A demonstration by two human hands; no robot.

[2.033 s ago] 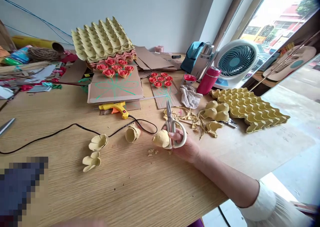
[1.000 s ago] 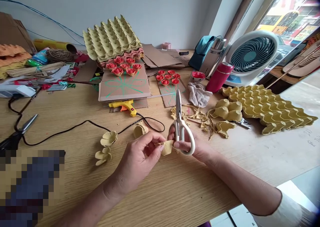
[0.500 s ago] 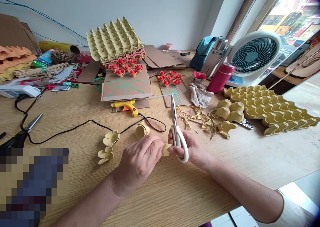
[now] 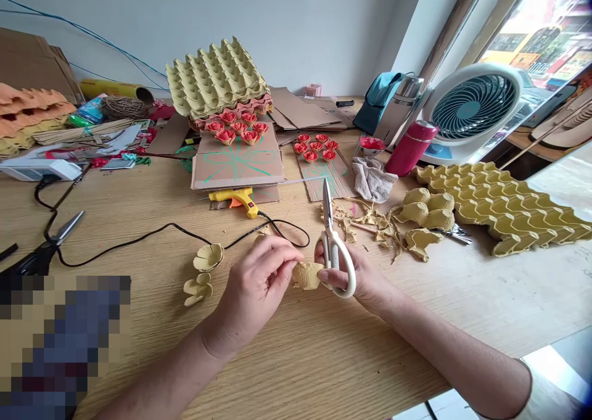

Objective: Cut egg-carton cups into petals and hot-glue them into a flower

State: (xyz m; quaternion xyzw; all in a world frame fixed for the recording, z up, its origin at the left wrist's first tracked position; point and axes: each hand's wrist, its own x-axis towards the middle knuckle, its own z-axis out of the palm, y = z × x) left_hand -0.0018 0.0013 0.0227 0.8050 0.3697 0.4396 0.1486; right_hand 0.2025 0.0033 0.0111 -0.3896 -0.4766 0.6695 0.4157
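Apparent step: handling pulp cup [image 4: 308,276], in front and to right of glue gun [image 4: 240,200]. Left hand [image 4: 259,281]: pinched on cup edge. Right hand [image 4: 365,279]: closed around scissors [image 4: 329,232], blades together, thumb touching cup. For next move, presumably steady cup with blades clear of hands.

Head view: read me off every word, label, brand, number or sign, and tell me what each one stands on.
No text can be read anywhere.
Sign outside: too blurred to read.
Packet: any print is too small to read.
Yellow tube: any print is too small to read.
Scissors and carton piece: no readable lettering.
Cardboard: green drawn lines, not letters.
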